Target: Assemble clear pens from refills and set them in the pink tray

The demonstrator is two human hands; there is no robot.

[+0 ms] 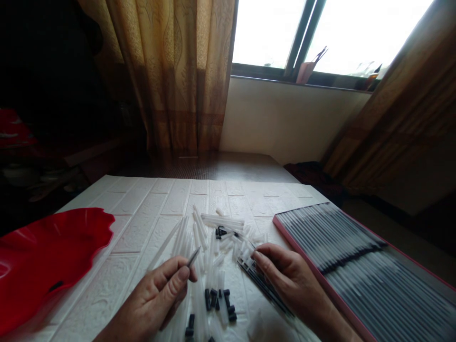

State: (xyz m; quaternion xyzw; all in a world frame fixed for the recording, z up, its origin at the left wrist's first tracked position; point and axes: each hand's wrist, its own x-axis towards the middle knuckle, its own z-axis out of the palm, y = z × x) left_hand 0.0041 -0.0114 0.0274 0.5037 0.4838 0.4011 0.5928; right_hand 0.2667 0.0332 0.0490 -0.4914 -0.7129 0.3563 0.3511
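Note:
My left hand (162,289) is closed, with a slim grey pointed rod (194,256) pinched between thumb and forefinger, its tip angled up and away. To the right, my right hand (285,270) is closed in a pinch above a bundle of thin dark rods (261,282). A thin bit shows at those fingertips, too small and blurred to name. Between the hands lie many translucent plastic tubes (204,304), some long and some short. Several small black plastic pieces (213,298) lie among them, and another dark cluster (221,232) sits farther back.
A red wavy-edged dish (85,237) stands at the left. On the right, a pink-rimmed tray (285,229) holds rows of slender dark-and-clear rods (331,228). White brick-patterned sheeting (131,232) covers the near table; a dark tabletop (242,166) extends behind it toward the curtain (178,85).

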